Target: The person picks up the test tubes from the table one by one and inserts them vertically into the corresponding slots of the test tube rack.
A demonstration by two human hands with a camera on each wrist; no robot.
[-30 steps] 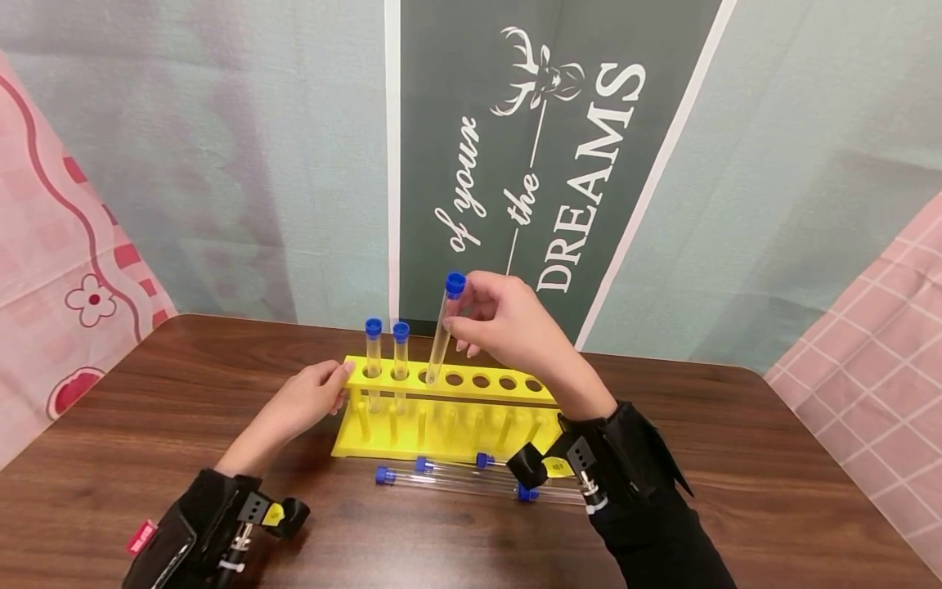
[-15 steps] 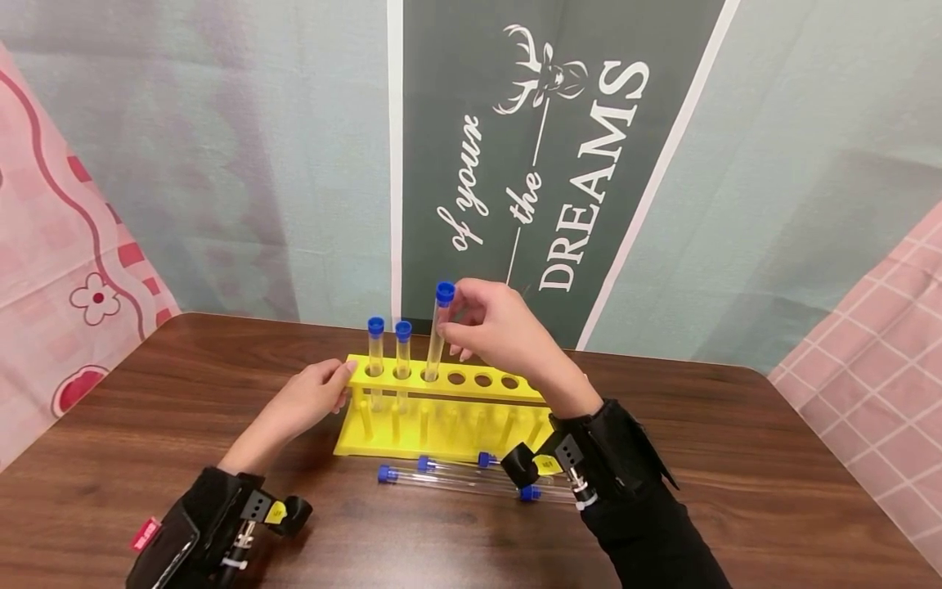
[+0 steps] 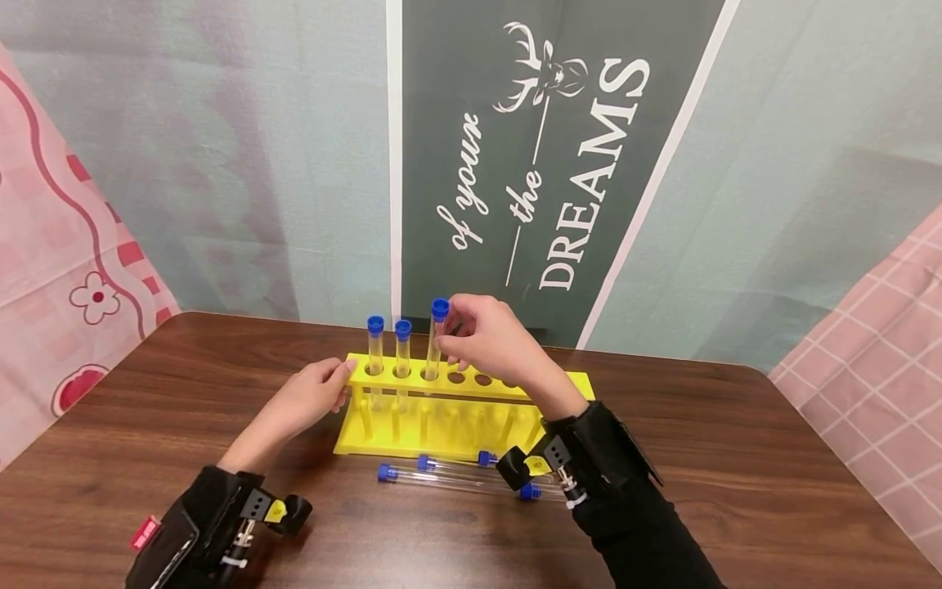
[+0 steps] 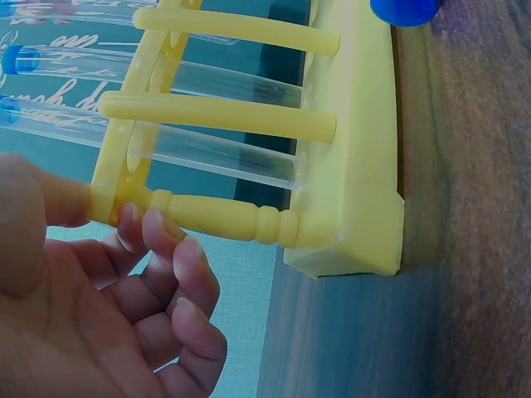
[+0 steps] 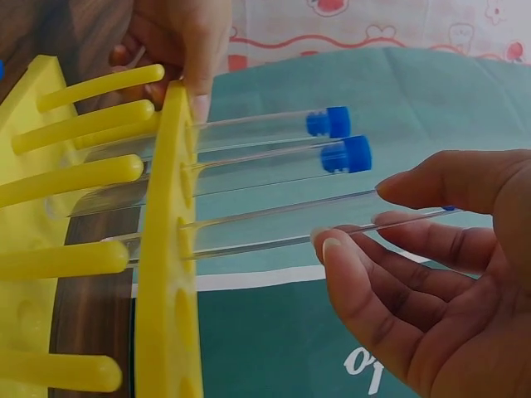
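A yellow test tube rack (image 3: 459, 391) stands on the table. My left hand (image 3: 305, 399) pinches the left end of its top bar; the left wrist view shows thumb and fingertips at that corner. Between thumb and fingers, my right hand (image 3: 491, 337) holds a clear test tube (image 5: 274, 225) with a blue cap (image 3: 440, 308). This tube's lower end passes through the third hole from the left, and its cap sits higher than its neighbours'. Two capped test tubes, one (image 3: 375, 348) at the end and another (image 3: 402, 350) beside it, stand in the first two holes.
Several blue-capped test tubes (image 3: 441, 479) lie on the wooden table (image 3: 353, 540) in front of the rack, partly hidden by the right wrist camera. Behind the table hangs a green cloth (image 3: 316, 164) with white lettering. Pink cloths (image 3: 74, 245) hang at the sides.
My right hand has moved down and slightly left, lowering the test tube from above the rack into the third hole. The left hand has kept its grip on the rack.
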